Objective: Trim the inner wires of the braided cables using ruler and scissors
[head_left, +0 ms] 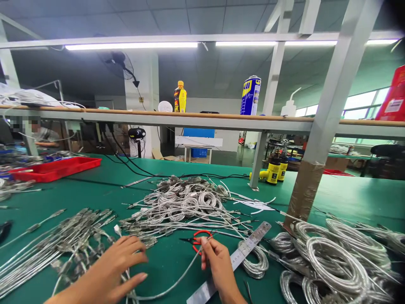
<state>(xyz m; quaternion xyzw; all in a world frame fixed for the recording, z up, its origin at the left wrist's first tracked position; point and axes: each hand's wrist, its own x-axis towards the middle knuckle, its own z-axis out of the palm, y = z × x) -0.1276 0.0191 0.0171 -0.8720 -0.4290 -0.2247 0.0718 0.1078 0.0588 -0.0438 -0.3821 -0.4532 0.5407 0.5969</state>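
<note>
Green workbench (171, 270) under a wood-topped metal shelf rail (190, 116), with a WD-40 can (250, 96) and a yellow bottle (180, 97) standing on the rail. A co-worker (41, 134) sits far left, beyond a red tray (53, 169). On the bench: large coils of clear-sheathed braided cable (335, 261) at right, a tangled heap of cable (186, 202) at centre, a bundle of straight cable assemblies (53, 249) at left. Left hand (107, 270) is spread, palm down, fingers slightly curled, at the near end of the bundle; contact unclear. Right hand (218, 268) pinches a single thin cable (177, 280) between thumb and forefinger, the cable running down-left across the bench. Just beside that hand: a steel ruler (236, 259), a small cable coil (255, 261), red-handled pliers (198, 241).
</note>
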